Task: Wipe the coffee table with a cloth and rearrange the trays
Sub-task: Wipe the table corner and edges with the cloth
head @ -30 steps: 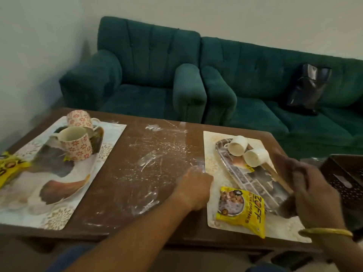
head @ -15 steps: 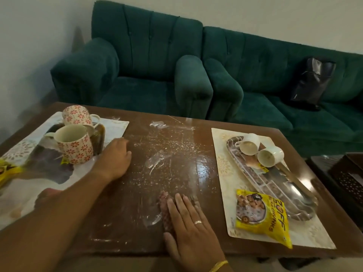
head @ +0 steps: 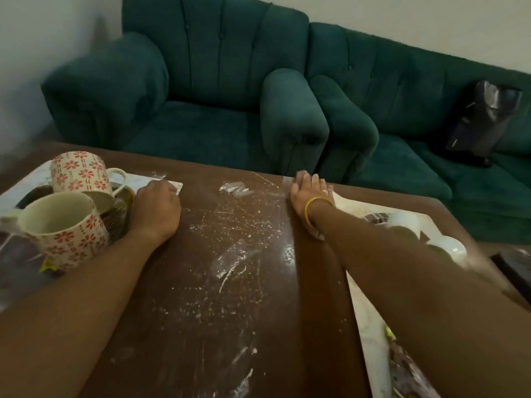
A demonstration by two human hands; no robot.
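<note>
My right hand (head: 309,193) now lies flat, fingers together, at the far edge of the worktop (head: 230,282), having swept up from the near edge where it pressed half a second ago; I cannot tell whether the cloth is under it. My left hand (head: 156,209) rests loosely curled, clamped on nothing I can see, beside the left tray (head: 172,185), a little farther in than before. I judge one wiping stroke done, yet white crumbs (head: 230,225) and smears cover the middle strip. Two floral mugs (head: 66,222) stay on the left tray; the right tray (head: 370,334), near my right forearm, keeps its white cups (head: 442,245). Neither tray is rearranged yet.
</note>
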